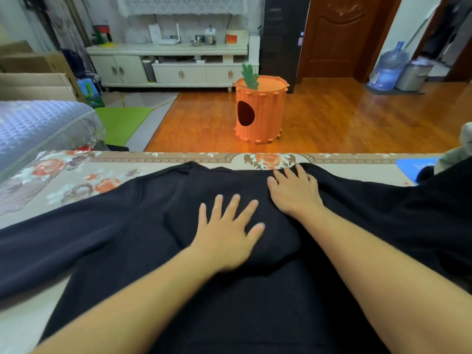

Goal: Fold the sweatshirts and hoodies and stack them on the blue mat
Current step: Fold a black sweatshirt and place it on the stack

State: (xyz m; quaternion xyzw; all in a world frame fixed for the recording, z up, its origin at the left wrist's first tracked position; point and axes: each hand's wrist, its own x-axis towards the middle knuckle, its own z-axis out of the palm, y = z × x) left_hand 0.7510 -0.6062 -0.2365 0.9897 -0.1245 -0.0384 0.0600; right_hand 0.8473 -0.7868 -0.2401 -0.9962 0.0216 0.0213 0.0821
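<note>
A black hoodie [143, 226] lies spread flat on the floral-covered table [63, 180], sleeves stretched out to both sides. Its hood is folded down over the back, forming a rounded bulge in the middle. My left hand [227, 233] presses flat on that hood with fingers spread. My right hand [293, 190] lies flat near the collar edge at the far side, fingers straight. A corner of the blue mat [413, 166] shows at the far right, partly covered by the right sleeve and a grey-white garment [457, 152].
Beyond the table's far edge is a wooden floor with an orange carrot-shaped bin [259, 111]. A blue quilted cover [38, 129] sits at the left. A white cabinet [173, 65] lines the back wall. A water bottle [388, 67] stands at the right.
</note>
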